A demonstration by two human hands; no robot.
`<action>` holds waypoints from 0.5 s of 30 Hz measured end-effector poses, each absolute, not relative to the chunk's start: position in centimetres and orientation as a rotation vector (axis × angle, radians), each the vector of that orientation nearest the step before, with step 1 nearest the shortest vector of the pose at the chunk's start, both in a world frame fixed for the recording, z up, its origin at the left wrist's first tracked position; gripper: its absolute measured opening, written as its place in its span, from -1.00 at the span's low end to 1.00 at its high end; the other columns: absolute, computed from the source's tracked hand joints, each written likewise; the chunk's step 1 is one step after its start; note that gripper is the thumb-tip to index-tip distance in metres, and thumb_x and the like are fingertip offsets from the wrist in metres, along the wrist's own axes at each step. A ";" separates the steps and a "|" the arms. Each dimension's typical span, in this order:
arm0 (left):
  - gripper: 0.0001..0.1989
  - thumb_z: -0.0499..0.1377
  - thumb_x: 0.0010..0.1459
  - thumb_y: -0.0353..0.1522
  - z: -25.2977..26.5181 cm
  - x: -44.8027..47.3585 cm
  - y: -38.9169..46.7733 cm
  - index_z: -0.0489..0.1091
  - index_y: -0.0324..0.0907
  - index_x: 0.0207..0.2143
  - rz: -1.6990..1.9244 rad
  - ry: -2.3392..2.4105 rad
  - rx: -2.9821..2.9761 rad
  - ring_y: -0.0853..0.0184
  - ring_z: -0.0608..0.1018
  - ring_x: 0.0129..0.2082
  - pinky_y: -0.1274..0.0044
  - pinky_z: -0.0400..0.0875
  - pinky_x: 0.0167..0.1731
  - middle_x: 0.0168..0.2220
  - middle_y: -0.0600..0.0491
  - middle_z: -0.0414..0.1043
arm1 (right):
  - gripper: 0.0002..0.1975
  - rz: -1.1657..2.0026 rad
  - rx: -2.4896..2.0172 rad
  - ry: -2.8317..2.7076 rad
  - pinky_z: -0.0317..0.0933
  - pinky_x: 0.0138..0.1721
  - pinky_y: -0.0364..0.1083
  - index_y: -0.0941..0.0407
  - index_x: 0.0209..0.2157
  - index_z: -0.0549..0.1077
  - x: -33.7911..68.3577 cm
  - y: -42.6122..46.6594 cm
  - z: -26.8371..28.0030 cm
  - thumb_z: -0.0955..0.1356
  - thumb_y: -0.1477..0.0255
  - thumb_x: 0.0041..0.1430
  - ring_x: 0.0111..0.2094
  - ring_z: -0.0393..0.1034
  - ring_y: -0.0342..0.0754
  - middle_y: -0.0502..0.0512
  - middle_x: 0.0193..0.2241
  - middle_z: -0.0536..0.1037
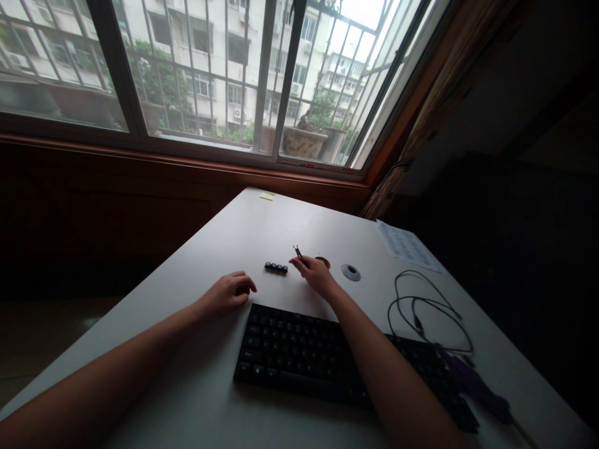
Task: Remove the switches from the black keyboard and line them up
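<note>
My right hand pinches a small dark keycap puller, its two thin prongs pointing up and away from me. It is held just above the desk, to the right of a short row of several black keycaps. My left hand rests on the desk with loosely bent fingers and nothing in them. It lies between the keycaps and the near-left corner of the black keyboard. My right forearm crosses over the keyboard and hides part of it.
On the white desk are a grey round cable grommet, a brown round thing partly behind my right hand, a looped black cable, a purple item, a printed sheet and a yellow sticky note.
</note>
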State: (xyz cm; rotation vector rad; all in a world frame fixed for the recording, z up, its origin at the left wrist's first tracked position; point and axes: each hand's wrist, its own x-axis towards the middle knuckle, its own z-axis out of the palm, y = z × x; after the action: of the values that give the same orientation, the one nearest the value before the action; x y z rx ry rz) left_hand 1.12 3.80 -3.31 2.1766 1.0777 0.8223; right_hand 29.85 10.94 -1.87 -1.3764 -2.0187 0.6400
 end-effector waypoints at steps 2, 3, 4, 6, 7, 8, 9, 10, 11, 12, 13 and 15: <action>-0.69 0.05 -0.03 -0.59 -3.3 1.2 3.7 0.51 -0.21 -0.29 0.826 1.076 2.183 0.41 0.44 -0.46 0.57 0.34 -0.40 -0.36 0.07 0.37 | -0.49 0.623 -1.332 -1.995 0.20 -0.36 -0.11 0.15 -0.19 0.57 30.0 10.0 -1.0 0.18 0.06 0.32 -0.46 0.33 -0.09 0.03 -0.51 0.44; -0.69 0.05 -0.02 -0.59 -3.2 1.2 3.6 0.51 -0.21 -0.29 0.828 1.076 2.187 0.41 0.44 -0.46 0.57 0.34 -0.40 -0.37 0.07 0.37 | -0.47 0.612 -1.293 -1.987 0.21 -0.35 -0.11 0.14 -0.21 0.57 30.0 9.4 -0.6 0.14 0.06 0.35 -0.44 0.33 -0.08 0.04 -0.50 0.41; -0.69 0.05 -0.01 -0.59 -3.2 1.3 3.6 0.52 -0.21 -0.29 0.829 1.072 2.191 0.41 0.43 -0.46 0.58 0.34 -0.40 -0.37 0.07 0.37 | -0.45 0.603 -1.243 -1.979 0.22 -0.33 -0.10 0.13 -0.25 0.56 30.1 8.7 -0.2 0.12 0.06 0.36 -0.40 0.33 -0.07 0.05 -0.47 0.40; -0.71 0.05 0.03 -0.58 -3.0 1.4 3.4 0.52 -0.21 -0.28 0.830 1.045 2.197 0.41 0.44 -0.44 0.58 0.35 -0.39 -0.34 0.06 0.38 | -0.43 0.596 -1.157 -1.956 0.23 -0.32 -0.10 0.11 -0.31 0.55 30.1 7.1 0.5 0.08 0.06 0.38 -0.34 0.33 -0.05 0.08 -0.41 0.38; -0.72 0.06 0.06 -0.56 -2.9 1.5 3.3 0.51 -0.21 -0.27 0.824 1.020 2.201 0.41 0.45 -0.42 0.58 0.36 -0.38 -0.32 0.05 0.39 | -0.43 0.614 -1.144 -1.937 0.22 -0.34 -0.11 0.10 -0.32 0.54 30.1 6.2 0.8 0.07 0.06 0.39 -0.34 0.32 -0.06 0.08 -0.41 0.38; -0.75 0.07 0.09 -0.54 -2.8 1.5 3.1 0.51 -0.20 -0.26 0.818 0.993 2.206 0.40 0.46 -0.40 0.58 0.37 -0.37 -0.31 0.04 0.39 | -0.45 0.649 -1.143 -1.920 0.21 -0.38 -0.12 0.10 -0.31 0.52 30.2 5.3 0.9 0.08 0.07 0.39 -0.38 0.31 -0.07 0.06 -0.42 0.36; -0.77 0.08 0.13 -0.52 -2.7 1.6 3.0 0.51 -0.20 -0.25 0.814 0.969 2.210 0.39 0.47 -0.38 0.58 0.38 -0.36 -0.29 0.03 0.40 | -0.48 0.692 -1.152 -1.904 0.20 -0.42 -0.13 0.10 -0.30 0.51 30.2 4.4 1.0 0.10 0.07 0.39 -0.43 0.29 -0.09 0.04 -0.46 0.35; -0.79 0.09 0.16 -0.49 -2.6 1.6 2.9 0.51 -0.19 -0.24 0.811 0.945 2.214 0.38 0.48 -0.36 0.58 0.38 -0.36 -0.27 0.02 0.40 | -0.52 0.744 -1.157 -1.895 0.18 -0.46 -0.14 0.10 -0.28 0.49 30.3 3.6 0.9 0.13 0.08 0.38 -0.48 0.26 -0.12 0.01 -0.49 0.33; -0.81 0.10 0.20 -0.46 -2.6 1.6 2.9 0.51 -0.19 -0.23 0.807 0.920 2.220 0.38 0.48 -0.34 0.58 0.38 -0.35 -0.26 0.01 0.40 | -0.56 0.795 -1.158 -1.885 0.16 -0.49 -0.15 0.10 -0.25 0.47 30.5 2.9 0.9 0.16 0.08 0.37 -0.53 0.24 -0.14 -0.02 -0.52 0.32; -0.82 0.11 0.23 -0.43 -2.6 1.6 2.8 0.51 -0.19 -0.22 0.804 0.897 2.227 0.37 0.48 -0.33 0.58 0.39 -0.35 -0.25 0.01 0.39 | -0.60 0.838 -1.151 -1.875 0.15 -0.51 -0.15 0.11 -0.24 0.46 30.6 2.3 0.7 0.19 0.10 0.36 -0.56 0.22 -0.16 -0.05 -0.54 0.31; -0.82 0.11 0.25 -0.41 -2.6 1.6 2.7 0.51 -0.19 -0.21 0.797 0.871 2.234 0.37 0.49 -0.32 0.57 0.39 -0.34 -0.24 0.00 0.39 | -0.63 0.869 -1.136 -1.867 0.15 -0.52 -0.16 0.11 -0.24 0.45 30.7 1.8 0.5 0.22 0.11 0.35 -0.58 0.22 -0.18 -0.06 -0.53 0.32; -0.82 0.11 0.28 -0.37 -2.6 1.6 2.7 0.51 -0.19 -0.19 0.774 0.822 2.250 0.37 0.49 -0.32 0.57 0.39 -0.34 -0.24 -0.01 0.40 | -0.67 0.891 -1.095 -1.857 0.19 -0.51 -0.16 0.12 -0.27 0.44 30.9 1.1 0.2 0.25 0.14 0.33 -0.58 0.26 -0.20 -0.03 -0.46 0.37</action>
State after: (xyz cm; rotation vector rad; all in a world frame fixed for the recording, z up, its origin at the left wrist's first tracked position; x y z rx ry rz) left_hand 1.60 2.66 -2.65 2.2498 0.8216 0.7743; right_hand 30.89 1.09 0.16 -1.0951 -1.8569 0.8911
